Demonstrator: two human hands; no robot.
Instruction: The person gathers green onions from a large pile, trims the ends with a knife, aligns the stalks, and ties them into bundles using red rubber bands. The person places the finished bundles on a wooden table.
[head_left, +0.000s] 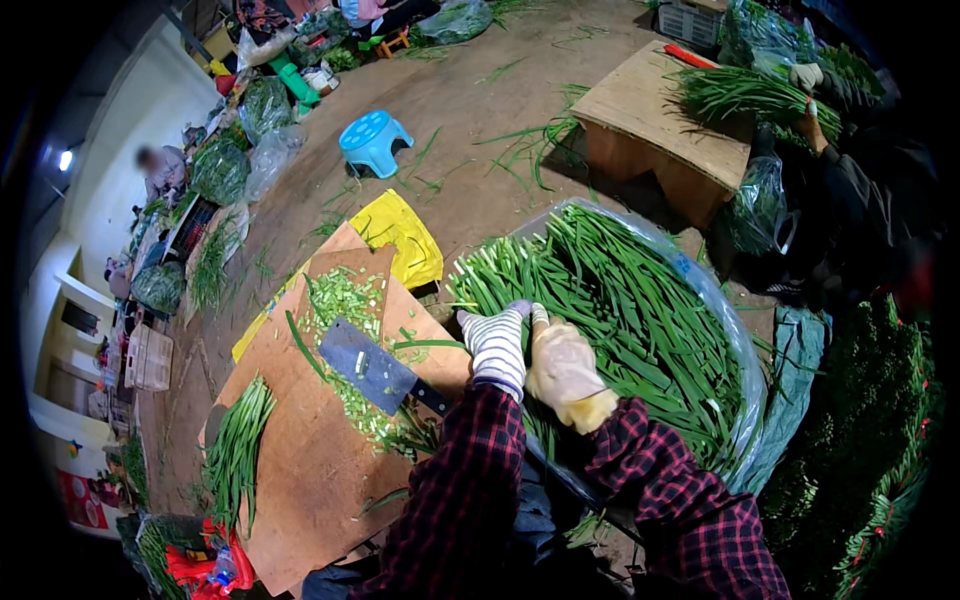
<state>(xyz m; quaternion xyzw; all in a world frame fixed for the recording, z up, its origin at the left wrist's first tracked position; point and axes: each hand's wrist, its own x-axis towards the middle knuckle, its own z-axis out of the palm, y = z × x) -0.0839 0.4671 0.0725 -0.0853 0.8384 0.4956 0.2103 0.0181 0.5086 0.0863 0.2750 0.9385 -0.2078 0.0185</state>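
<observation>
My left hand (pixel 497 340) in a white striped glove and my right hand (pixel 560 365) in a cream glove are side by side, closed on long green stems at the near-left of a heaped pile (pixel 635 300) in a clear plastic-lined container (pixel 745 370). Left of them, a wide cleaver (pixel 365 365) with a black handle lies on a wooden board (pixel 280 500) among chopped pale stem pieces (pixel 340 295). A loose bundle of greens (pixel 238 440) rests on the board's left part. My fingertips are partly hidden.
A yellow sack (pixel 405 235) lies behind the board, with a blue stool (pixel 372 140) beyond. At upper right, another person's hands (pixel 812 120) hold greens by a wooden box (pixel 650 110). A seated person (pixel 160 175) and bagged greens (pixel 220 170) line the left wall. A teal sheet (pixel 795 380) lies at right.
</observation>
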